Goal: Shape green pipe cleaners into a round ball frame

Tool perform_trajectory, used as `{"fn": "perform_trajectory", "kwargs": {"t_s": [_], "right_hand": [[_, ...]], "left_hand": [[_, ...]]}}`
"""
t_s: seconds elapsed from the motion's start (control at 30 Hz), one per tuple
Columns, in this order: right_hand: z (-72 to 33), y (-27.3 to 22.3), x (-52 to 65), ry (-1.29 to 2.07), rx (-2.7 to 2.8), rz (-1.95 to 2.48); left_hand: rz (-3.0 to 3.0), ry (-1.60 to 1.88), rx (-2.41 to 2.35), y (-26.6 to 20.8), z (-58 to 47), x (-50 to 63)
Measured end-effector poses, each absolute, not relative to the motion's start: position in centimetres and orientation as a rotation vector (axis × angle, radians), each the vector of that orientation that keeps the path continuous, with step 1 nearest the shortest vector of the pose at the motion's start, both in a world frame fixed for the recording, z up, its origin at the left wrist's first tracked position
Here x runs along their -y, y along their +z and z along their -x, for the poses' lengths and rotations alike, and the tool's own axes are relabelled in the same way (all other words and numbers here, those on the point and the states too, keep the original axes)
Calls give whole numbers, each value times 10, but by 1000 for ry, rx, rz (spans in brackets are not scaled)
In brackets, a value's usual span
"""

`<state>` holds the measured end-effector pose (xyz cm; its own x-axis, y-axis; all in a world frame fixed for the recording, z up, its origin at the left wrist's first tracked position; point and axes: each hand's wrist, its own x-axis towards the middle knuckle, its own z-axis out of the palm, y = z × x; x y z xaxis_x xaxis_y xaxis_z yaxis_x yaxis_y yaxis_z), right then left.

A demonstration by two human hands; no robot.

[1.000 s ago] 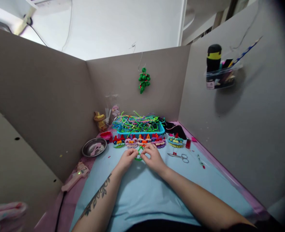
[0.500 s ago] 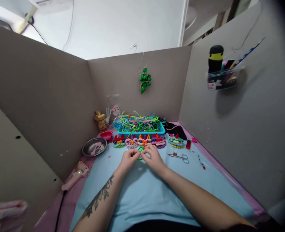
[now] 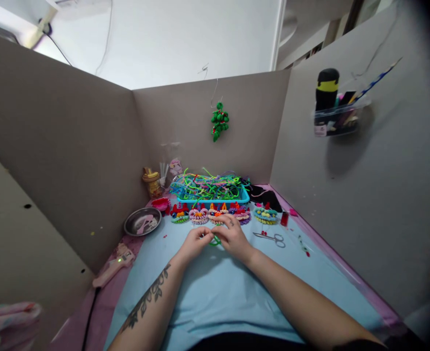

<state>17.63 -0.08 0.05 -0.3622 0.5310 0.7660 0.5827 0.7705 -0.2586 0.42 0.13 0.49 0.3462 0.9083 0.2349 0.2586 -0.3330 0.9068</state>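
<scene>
Over the blue cloth, my left hand [image 3: 198, 241] pinches a green pipe cleaner [image 3: 215, 241] bent into a small loop. My right hand [image 3: 234, 238] meets it fingertip to fingertip, thumb and index finger closed on the same green piece, its other fingers raised and loosely curved. Most of the loop is hidden behind the fingers. Just beyond the hands stands a row of several colourful animal-head figures [image 3: 198, 214], partly covered by my right hand. One yellow and teal head [image 3: 266, 214] sits apart on the right.
A blue basket [image 3: 215, 200] heaped with coloured pipe cleaners stands at the back. Scissors [image 3: 273, 238] lie right of my hands. On the left are a metal bowl [image 3: 130, 225] and a pink glue gun [image 3: 114, 269] with a cord. Grey panels [image 3: 207, 131] enclose three sides.
My right hand has tilted and its fingers have lifted and spread over the green piece. The green loop shows lower now, under the fingertips. My left hand has barely moved.
</scene>
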Motion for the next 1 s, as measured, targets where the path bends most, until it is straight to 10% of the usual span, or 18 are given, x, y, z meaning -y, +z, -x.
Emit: {"fn": "perform_trajectory", "kwargs": {"t_s": [1.0], "right_hand": [[-176, 6, 6, -140, 2004, 893]], "left_hand": [[-1416, 1042, -850, -2, -6, -4]]}}
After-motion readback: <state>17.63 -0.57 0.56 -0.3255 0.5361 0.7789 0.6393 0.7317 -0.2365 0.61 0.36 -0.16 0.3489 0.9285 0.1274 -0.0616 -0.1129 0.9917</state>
